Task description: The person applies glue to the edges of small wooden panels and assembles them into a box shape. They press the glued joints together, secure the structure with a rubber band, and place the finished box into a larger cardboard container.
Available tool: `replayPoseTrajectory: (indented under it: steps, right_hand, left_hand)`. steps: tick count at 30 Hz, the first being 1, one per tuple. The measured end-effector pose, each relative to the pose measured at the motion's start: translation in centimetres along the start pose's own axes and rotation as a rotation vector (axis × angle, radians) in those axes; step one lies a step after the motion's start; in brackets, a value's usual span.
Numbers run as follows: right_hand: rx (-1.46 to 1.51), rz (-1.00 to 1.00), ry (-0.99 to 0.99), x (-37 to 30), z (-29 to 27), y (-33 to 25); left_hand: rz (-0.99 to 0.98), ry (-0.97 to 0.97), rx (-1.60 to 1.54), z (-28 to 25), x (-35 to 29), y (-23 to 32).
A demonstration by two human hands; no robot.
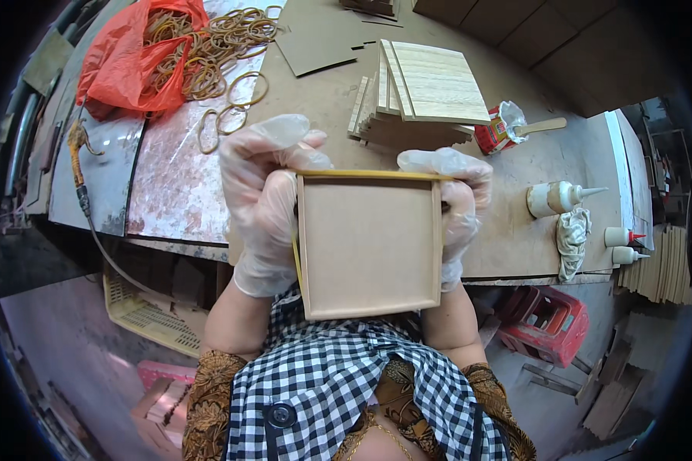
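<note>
A shallow square wooden box is held up before my chest, its open face showing a flat pale bottom and a thin raised rim. Along its far edge runs a tan rubber band, pulled taut; a strand also shows at the box's left side. My left hand, in a clear plastic glove, is closed at the far left corner, gripping the band against the box. At the far right corner my right hand, gloved alike, pinches the band's other end. Several fingertips are hidden behind the box.
On the worktable lie a red plastic bag spilling rubber bands, stacked wooden panels, a small red container with a wooden stick, a glue bottle and a rag. A red stool stands below right.
</note>
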State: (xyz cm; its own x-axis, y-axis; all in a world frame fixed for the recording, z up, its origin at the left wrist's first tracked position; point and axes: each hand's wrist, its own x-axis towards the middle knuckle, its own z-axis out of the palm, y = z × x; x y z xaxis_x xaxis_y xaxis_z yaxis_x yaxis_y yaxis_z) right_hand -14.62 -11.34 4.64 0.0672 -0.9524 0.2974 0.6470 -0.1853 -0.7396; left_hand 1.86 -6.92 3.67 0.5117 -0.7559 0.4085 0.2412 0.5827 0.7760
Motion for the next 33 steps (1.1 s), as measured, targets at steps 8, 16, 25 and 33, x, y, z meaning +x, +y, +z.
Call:
replayPoseTrajectory:
  steps: [8, 16, 25, 33]
  right_hand:
    - [0.077, 0.151, 0.038, 0.2, -2.0, 1.5]
    - [0.093, 0.154, 0.083, -0.3, -1.9, 1.9]
    - [0.082, 0.216, -0.012, -0.4, -1.4, 1.3]
    - [0.348, 0.2, 0.032, -0.4, -3.3, 2.6]
  left_hand:
    - [-0.516, 0.077, -0.069, -1.2, 0.1, 0.1]
    - [-0.546, 0.139, -0.314, -0.9, -0.6, -0.1]
    - [-0.283, -0.114, 0.13, -1.5, -1.7, -0.9]
    - [-0.335, 0.12, -0.479, -1.4, -1.0, -1.5]
